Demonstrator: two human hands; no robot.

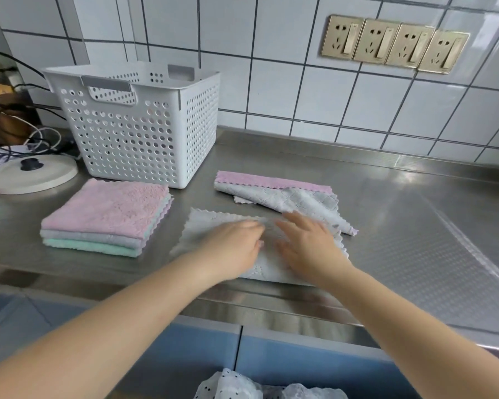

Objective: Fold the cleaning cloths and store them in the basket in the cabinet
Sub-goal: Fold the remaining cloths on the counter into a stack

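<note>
A grey cleaning cloth [202, 226] lies spread on the steel counter [415, 214] near its front edge. My left hand [234, 246] and my right hand [308, 243] both press flat on it with straight fingers, side by side. Behind them lies an unfolded pink and grey cloth [274, 191], partly crumpled. To the left sits a stack of folded cloths [107, 217]: pink on top, grey below, mint green at the bottom. A white perforated basket [136, 125] stands on the counter behind the stack.
A round white appliance base [32, 174] with tangled cables sits at the far left. Several gold wall sockets [395, 44] are on the tiled wall. Blue cabinet fronts [271, 361] run below the counter edge.
</note>
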